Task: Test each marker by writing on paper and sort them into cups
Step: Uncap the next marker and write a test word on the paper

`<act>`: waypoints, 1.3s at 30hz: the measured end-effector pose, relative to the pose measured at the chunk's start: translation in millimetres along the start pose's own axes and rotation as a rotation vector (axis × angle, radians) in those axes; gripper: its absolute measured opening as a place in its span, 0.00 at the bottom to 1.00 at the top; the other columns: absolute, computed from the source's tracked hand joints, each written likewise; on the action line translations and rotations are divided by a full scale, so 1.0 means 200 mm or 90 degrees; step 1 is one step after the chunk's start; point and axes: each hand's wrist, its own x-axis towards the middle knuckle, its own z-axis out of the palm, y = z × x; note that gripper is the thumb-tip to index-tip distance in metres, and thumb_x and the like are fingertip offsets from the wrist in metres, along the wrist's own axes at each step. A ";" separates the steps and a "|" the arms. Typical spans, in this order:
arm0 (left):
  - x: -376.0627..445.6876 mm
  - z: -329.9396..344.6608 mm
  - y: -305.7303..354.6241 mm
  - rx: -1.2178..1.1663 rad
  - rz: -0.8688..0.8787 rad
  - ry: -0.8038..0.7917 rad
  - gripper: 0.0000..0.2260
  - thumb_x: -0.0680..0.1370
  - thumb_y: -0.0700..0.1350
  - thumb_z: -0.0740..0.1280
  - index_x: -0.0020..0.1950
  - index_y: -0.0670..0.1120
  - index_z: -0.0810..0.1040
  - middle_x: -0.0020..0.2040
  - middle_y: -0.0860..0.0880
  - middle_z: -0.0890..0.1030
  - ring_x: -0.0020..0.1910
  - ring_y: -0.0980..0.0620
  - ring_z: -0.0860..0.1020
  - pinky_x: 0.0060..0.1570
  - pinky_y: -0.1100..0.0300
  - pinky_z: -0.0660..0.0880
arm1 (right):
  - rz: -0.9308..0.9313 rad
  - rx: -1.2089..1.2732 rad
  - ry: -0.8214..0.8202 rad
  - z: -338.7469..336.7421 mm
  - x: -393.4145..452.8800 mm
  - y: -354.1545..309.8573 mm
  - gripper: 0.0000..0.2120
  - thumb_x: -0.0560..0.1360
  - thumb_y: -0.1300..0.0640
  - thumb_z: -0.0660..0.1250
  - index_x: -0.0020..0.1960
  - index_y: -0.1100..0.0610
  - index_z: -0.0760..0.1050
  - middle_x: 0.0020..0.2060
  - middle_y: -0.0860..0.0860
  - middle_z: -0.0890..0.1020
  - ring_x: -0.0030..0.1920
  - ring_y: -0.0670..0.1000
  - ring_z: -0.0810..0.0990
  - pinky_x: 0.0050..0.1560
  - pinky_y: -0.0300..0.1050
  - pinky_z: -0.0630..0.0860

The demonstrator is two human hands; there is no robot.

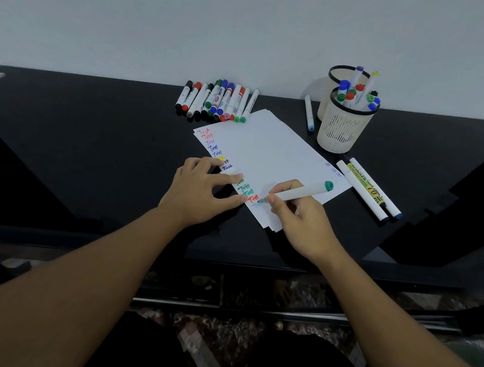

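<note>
White paper [271,159] lies tilted on the black worktop [86,138], and we see a column of coloured "Test" words down its left edge. Our right hand [300,218] pinches a pale marker [298,192] with a green end, fingers [275,201] clamped round the barrel, tip touching the paper just below the last word. Our left hand [199,191] rests flat on the paper's left edge, fingers spread apart. A row of markers [217,101] lies at the back against the wall. Two mesh cups stand right of the paper: the near cup [342,125] holds many markers, the far cup [341,76] a few. One loose marker [309,112] lies beside the cups, and three more [369,189] lie right of the paper.
</note>
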 end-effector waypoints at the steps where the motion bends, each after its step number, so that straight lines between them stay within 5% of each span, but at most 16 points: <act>1: 0.00 0.00 0.00 -0.001 0.000 0.000 0.24 0.74 0.72 0.64 0.68 0.68 0.76 0.71 0.57 0.68 0.72 0.51 0.60 0.73 0.46 0.59 | 0.007 0.008 -0.007 0.00 0.00 0.00 0.02 0.83 0.50 0.66 0.52 0.45 0.77 0.42 0.48 0.83 0.45 0.47 0.81 0.48 0.41 0.76; 10: 0.00 -0.01 0.01 -0.003 0.003 -0.005 0.23 0.75 0.71 0.64 0.68 0.68 0.76 0.72 0.57 0.68 0.72 0.51 0.60 0.73 0.46 0.58 | 0.014 0.006 -0.034 -0.01 -0.01 -0.02 0.03 0.83 0.49 0.65 0.51 0.47 0.77 0.41 0.53 0.81 0.41 0.48 0.77 0.45 0.46 0.75; 15: 0.00 0.00 0.00 -0.006 0.002 0.002 0.23 0.74 0.72 0.64 0.68 0.68 0.76 0.71 0.57 0.68 0.71 0.51 0.60 0.73 0.46 0.59 | 0.021 0.074 -0.004 -0.01 -0.01 -0.03 0.03 0.83 0.50 0.66 0.51 0.47 0.77 0.45 0.56 0.81 0.49 0.57 0.79 0.54 0.54 0.77; 27: 0.00 -0.01 0.00 0.000 -0.002 -0.012 0.25 0.73 0.74 0.61 0.68 0.69 0.75 0.72 0.57 0.68 0.72 0.51 0.59 0.73 0.46 0.59 | 0.013 -0.006 -0.018 -0.01 0.00 -0.01 0.03 0.84 0.49 0.64 0.52 0.47 0.76 0.38 0.46 0.79 0.40 0.46 0.76 0.43 0.43 0.73; 39: 0.00 -0.01 -0.01 -0.001 -0.004 -0.019 0.26 0.73 0.75 0.60 0.69 0.69 0.75 0.72 0.58 0.67 0.72 0.51 0.59 0.74 0.46 0.58 | 0.021 0.007 0.012 -0.01 0.00 -0.01 0.03 0.84 0.50 0.64 0.52 0.46 0.75 0.42 0.45 0.80 0.45 0.46 0.78 0.46 0.42 0.74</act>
